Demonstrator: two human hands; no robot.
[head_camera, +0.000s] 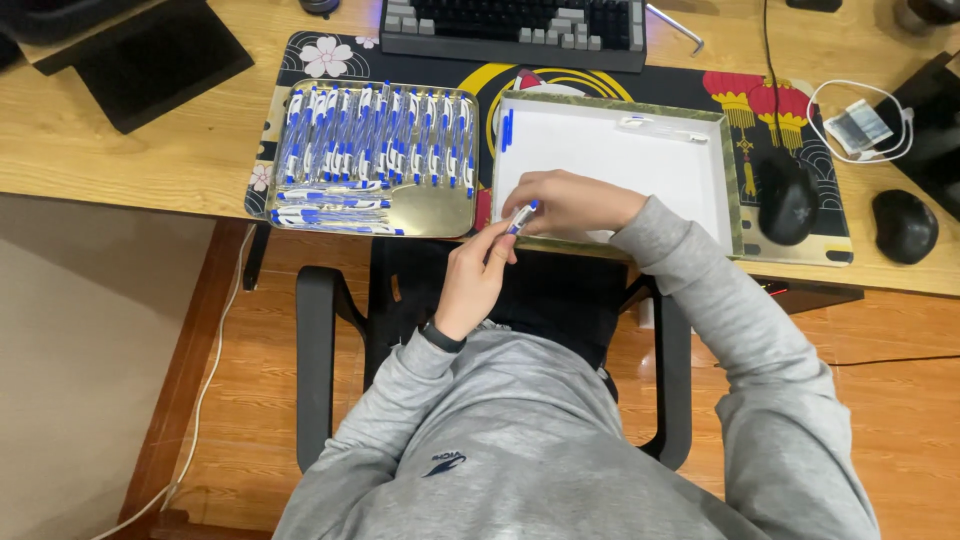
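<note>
Surface (120, 140) is light wood, carrying a patterned desk mat (780, 100) with both trays side by side so our hands barely travel between them. Gold tray (450, 215) on the left is packed with blue-and-white pens (380, 140) in neat rows, extras lying crosswise at its near edge. White tray (715, 170) on the right is mostly bare; one blue piece (507, 130) and a clear piece (660, 128) lie at its far side. Keyboard (510, 25) and two mice (787, 195) sit pushed clear. Left hand (475, 275) and right hand (565, 203) meet at the white tray's near-left corner, each grip pinched on one pen (523, 216), held between them at both ends.
</note>
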